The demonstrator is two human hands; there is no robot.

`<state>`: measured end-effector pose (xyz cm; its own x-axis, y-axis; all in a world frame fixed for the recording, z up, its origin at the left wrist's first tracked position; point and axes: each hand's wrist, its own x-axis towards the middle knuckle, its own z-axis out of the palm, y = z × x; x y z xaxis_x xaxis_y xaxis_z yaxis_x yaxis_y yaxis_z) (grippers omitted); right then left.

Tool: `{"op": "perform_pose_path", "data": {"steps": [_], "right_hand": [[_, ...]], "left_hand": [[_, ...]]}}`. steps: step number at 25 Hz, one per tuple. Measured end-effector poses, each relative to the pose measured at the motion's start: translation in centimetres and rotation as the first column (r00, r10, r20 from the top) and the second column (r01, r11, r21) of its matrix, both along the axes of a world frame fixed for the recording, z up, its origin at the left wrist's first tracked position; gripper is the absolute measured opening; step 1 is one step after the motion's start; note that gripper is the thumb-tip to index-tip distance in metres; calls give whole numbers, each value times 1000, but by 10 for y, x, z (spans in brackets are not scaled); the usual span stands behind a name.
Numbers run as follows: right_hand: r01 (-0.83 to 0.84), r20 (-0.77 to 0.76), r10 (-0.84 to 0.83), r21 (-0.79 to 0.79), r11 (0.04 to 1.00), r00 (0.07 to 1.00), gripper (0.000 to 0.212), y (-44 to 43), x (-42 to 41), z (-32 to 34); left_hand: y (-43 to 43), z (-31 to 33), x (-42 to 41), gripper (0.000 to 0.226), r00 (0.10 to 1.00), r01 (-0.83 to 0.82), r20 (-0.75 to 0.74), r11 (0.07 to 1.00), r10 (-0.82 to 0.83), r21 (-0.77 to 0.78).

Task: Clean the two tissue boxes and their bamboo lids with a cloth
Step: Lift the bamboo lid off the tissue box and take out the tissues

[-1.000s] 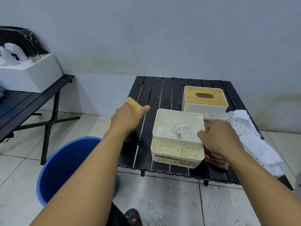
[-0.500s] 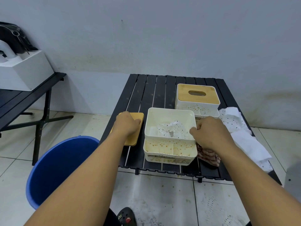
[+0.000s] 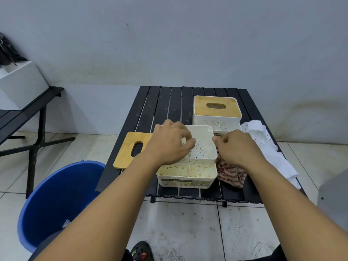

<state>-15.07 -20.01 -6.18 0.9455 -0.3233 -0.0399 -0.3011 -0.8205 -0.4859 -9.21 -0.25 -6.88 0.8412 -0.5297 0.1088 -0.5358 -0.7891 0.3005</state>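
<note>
Black slatted tabletop (image 3: 175,102): left hand (image 3: 169,146) dips into the open tissue box (image 3: 188,172), curled round a white tissue (image 3: 200,150); right hand (image 3: 237,147) pinches the box's right rim, above the striped cloth (image 3: 230,173). Bamboo lid (image 3: 125,153) lies flat just left.

Soft, even, rather dim indoor light.
Table (image 3: 169,102) slats sharp; far left of it, the bench (image 3: 28,110) tilts with wide-angle distortion.

Front label, near tissue box (image 3: 188,171) — reads "TISSUE HOLDER". Label on far tissue box (image 3: 216,120) — mostly hidden, only "OLDER" legible.
</note>
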Motion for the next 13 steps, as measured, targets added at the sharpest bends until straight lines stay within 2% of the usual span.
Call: {"op": "perform_pose_path", "data": {"steps": [3,7,9,11,13], "right_hand": [[-3,2,3,5,1000,1000,55,-2,-1,0],[1,21,-2,26,1000,1000,54,-3,-1,6],[8,116,-8,0,1000,993,52,0,0,21],[21,239,-7,-53,998,971,46,10,3,42],[-18,313,37,-63,998,949,42,35,9,62]], "left_hand": [[-1,-10,3,46,998,23,-65,991,-14,134],[-1,0,-1,42,999,-3,-33,997,6,74],[8,18,-3,38,1000,-27,7,999,26,31],[28,45,-2,36,997,-73,28,991,76,-116],[66,72,-4,33,987,-124,52,933,150,-337]]}}
